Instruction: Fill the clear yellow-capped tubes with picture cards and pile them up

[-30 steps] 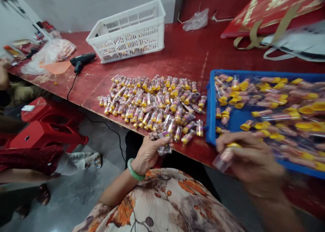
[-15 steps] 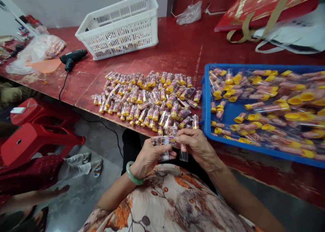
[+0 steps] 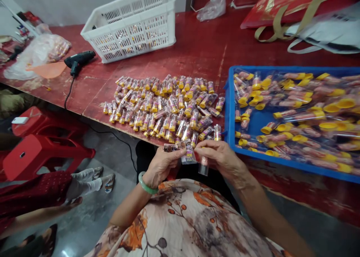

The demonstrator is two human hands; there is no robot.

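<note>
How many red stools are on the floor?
2: near stool at far left, far stool right behind it, by the table. Others may be hidden.

A white basket [image 3: 135,39] stands on the red table [image 3: 202,51] (small items show through its mesh). Just left of it lies a black glue gun [image 3: 79,58], further left a clear bag [image 3: 42,53]. Right of it sit a crumpled bag [image 3: 213,8] and a red tote [image 3: 281,2]. Below-left of it are red stools [image 3: 42,152].
</note>
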